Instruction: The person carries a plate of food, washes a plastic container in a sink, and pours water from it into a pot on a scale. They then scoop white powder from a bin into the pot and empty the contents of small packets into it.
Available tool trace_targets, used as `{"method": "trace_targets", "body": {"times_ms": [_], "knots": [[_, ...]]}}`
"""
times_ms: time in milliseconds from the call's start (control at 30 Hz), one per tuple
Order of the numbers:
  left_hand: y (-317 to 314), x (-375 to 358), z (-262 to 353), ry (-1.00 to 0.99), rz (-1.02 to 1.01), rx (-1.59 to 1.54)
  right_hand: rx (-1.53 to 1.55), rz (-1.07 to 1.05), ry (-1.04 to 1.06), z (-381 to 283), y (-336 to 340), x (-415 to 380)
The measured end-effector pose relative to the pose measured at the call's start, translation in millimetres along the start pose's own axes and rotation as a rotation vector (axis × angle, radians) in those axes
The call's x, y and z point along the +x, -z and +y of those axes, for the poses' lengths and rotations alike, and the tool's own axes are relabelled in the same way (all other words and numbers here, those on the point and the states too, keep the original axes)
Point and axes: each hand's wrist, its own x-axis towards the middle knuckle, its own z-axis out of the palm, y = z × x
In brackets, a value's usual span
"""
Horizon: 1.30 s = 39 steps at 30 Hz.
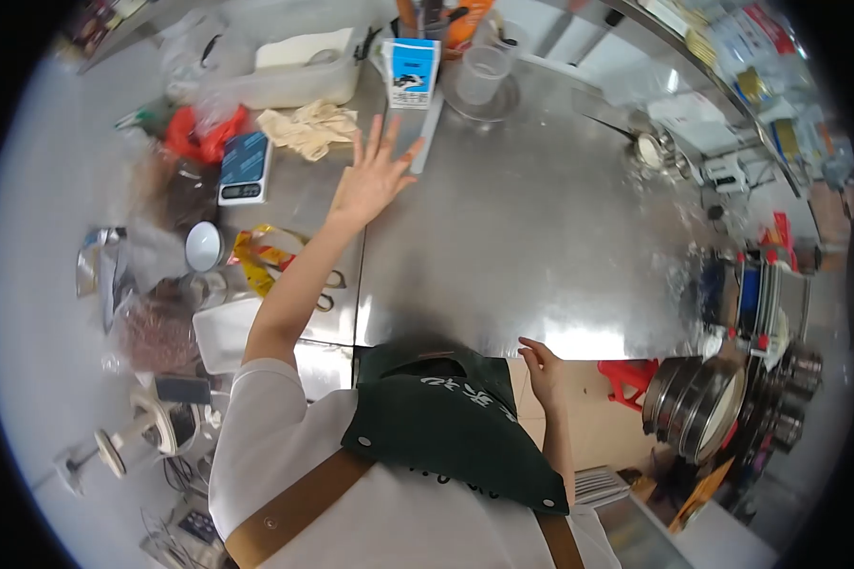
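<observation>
My left hand (375, 180) reaches over the steel table with its fingers spread and nothing in them. Just beyond its fingertips stands a blue and white carton (413, 71) with a cow picture. A long flat metal blade or strip (429, 137) lies beside those fingers, partly under the carton's side. Left of the hand is a crumpled cream cloth (310, 130). Down at the table's front edge, my right hand (543, 372) hangs with fingers loosely extended, holding nothing that I can see.
A digital scale (245, 169), a small white bowl (204, 246), a yellow packet (261, 261) and scissors (327, 292) lie on the left. Behind them is a plastic bin (299, 85). A clear measuring cup (482, 74) stands at the back. Stacked round sieves (697, 408) are at lower right.
</observation>
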Motion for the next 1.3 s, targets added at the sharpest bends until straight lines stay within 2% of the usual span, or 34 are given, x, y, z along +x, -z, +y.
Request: {"method": "trace_targets", "body": {"times_ms": [200, 300, 367, 433, 500, 533, 567, 600, 667, 767, 867, 967, 1033, 1067, 1133, 1167, 1267, 1300], "knots": [[19, -18, 13, 0.027, -0.049, -0.010, 0.026, -0.185, 0.120, -17, 17, 33], [9, -55, 34, 0.096, -0.007, -0.191, 0.024, -0.337, 0.111, -8, 23, 54], [6, -93, 70, 0.183, -0.037, -0.600, 0.044, -0.490, 0.148, 1, 23, 66], [12, -137, 120, 0.201, -0.236, -0.847, 0.068, -0.660, 0.236, 12, 20, 69], [20, -178, 173, 0.275, -0.464, -1.136, 0.059, -0.893, 0.165, 30, 15, 65], [23, -199, 199, 0.301, -0.451, -1.260, 0.052, -0.970, 0.164, 45, 10, 62], [20, -227, 223, 0.400, -0.577, -1.352, 0.082, -1.017, 0.191, 58, 6, 63], [56, -220, 225, 0.506, -0.796, -1.356, 0.117, -1.055, 0.210, 72, 4, 61], [70, -239, 241, 0.530, -0.590, -1.355, 0.130, -1.094, 0.262, 84, 12, 52], [89, -255, 262, 0.528, -0.545, -1.236, 0.025, -1.116, 0.389, 82, 28, 54], [80, -292, 290, 0.670, -0.469, -1.207, -0.054, -1.105, 0.417, 66, 58, 47], [37, -351, 306, 0.560, -0.403, -1.070, -0.050, -1.049, 0.374, 86, 82, 40], [62, -345, 308, 0.797, -0.384, -1.150, 0.031, -0.966, 0.288, 96, 96, 35], [73, -336, 303, 0.919, -0.376, -1.181, 0.069, -0.905, 0.176, 108, 102, 36], [76, -329, 289, 1.118, -0.193, -1.179, 0.152, -0.792, -0.052, 127, 115, 38], [77, -325, 284, 1.224, -0.096, -1.169, 0.174, -0.609, -0.102, 132, 117, 39], [80, -277, 279, 1.395, -0.014, -1.067, 0.166, -0.343, -0.167, 138, 121, 50], [71, -271, 280, 1.321, 0.070, -1.051, 0.115, -0.281, -0.117, 149, 120, 58]]}}
